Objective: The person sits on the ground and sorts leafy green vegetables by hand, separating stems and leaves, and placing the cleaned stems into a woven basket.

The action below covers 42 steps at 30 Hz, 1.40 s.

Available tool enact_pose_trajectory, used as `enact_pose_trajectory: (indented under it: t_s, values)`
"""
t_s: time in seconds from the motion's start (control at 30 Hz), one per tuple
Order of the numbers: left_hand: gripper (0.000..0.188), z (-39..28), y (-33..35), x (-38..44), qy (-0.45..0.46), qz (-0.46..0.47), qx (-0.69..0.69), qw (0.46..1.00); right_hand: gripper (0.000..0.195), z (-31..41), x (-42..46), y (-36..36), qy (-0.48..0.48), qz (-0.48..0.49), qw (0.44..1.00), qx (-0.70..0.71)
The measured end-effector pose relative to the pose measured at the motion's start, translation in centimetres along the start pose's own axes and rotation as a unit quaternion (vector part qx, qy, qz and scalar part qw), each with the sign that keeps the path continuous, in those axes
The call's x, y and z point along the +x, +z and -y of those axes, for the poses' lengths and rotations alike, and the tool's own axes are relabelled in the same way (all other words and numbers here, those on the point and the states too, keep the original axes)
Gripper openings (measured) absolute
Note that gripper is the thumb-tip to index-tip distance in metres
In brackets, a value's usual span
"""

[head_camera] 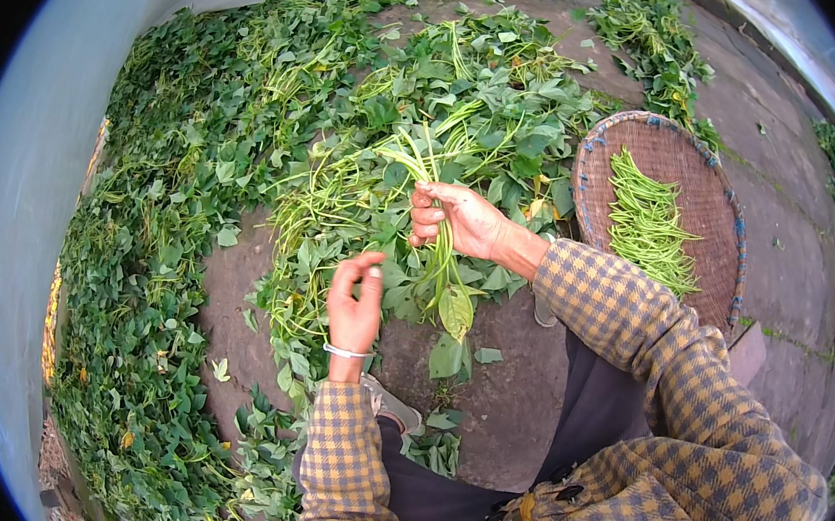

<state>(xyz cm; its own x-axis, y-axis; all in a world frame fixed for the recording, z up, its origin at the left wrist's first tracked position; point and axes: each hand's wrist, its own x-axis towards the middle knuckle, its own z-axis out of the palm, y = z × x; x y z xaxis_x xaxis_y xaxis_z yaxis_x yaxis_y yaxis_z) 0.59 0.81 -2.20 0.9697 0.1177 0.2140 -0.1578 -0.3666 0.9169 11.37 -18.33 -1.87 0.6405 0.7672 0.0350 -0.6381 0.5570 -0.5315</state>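
My right hand is closed around a bundle of green leaf stalks, whose ends stick out above the fist. Below it the stalks hang down, with a yellowish leaf at their lower end. My left hand, a pale bracelet at its wrist, is raised just left of the bundle and does not touch it. Its thumb and fingers are bent; whether something small lies between them is not clear. Under both hands spreads a heap of leafy green vines.
At right, a round woven basket tray with a blue-bound rim holds a pile of trimmed green stalks. A broad bed of cut leaves covers the left side. More vines lie at the top right on the concrete floor. My shoes flank the heap.
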Motion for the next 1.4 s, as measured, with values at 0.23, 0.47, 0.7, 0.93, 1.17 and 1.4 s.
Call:
enact_pose_trajectory:
  t_s: [0.23, 0.47, 0.7, 0.93, 1.17, 1.4]
  values:
    - [0.013, -2.0, 1.8, -1.1, 0.085, 0.069, 0.214, 0.971, 0.023, 0.2, 0.2, -0.2, -0.009, -0.043, 0.998, 0.051]
    - [0.007, -1.9, 2.4, -0.9, 0.112, 0.051, 0.180, 0.976, 0.022, 0.3, 0.2, -0.9, -0.010, -0.059, 0.997, 0.048]
    - [0.004, 1.9, -0.6, 0.5, -0.188, -0.139, -0.219, 0.947, 0.024, 1.1, -0.1, -0.6, 0.003, -0.039, 0.995, 0.087]
    - [0.008, 1.4, -1.9, 0.0, -0.264, -0.078, -0.317, 0.908, 0.029, 2.8, -0.7, -0.7, 0.017, 0.026, 0.976, 0.213]
    - [0.027, 0.9, 0.0, -1.2, -0.083, 0.238, -0.026, 0.967, 0.030, 3.3, -0.7, -0.6, 0.012, 0.055, 0.964, 0.261]
    - [0.013, 0.5, -0.3, -1.4, -0.101, 0.237, -0.015, 0.966, 0.029, 4.6, -1.3, -1.2, -0.023, 0.031, 0.967, 0.251]
